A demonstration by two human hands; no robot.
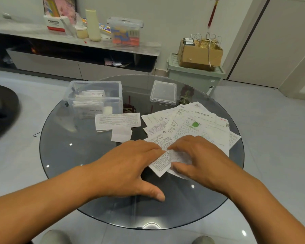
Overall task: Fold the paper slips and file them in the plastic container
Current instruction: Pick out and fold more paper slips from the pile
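Grip: our left hand (130, 166) lies with fingers straight and flat on the near-left edge of a printed paper slip (163, 162); our right hand (197, 159) pinches the same slip's right side between curled fingers and thumb
Slip: partly folded; resting low over the round glass table (69, 155) between both hands
Beyond the grip: a fanned pile of unfolded slips (192, 124) spreads just behind the right hand
Left of the pile: two folded slips (118, 123) lie flat; apart from our fingers
Further back, left: the clear plastic container (95, 97) stands open; folded slips stand upright inside it
Further back, right: its lid (163, 92) lies on the glass; well apart from the container
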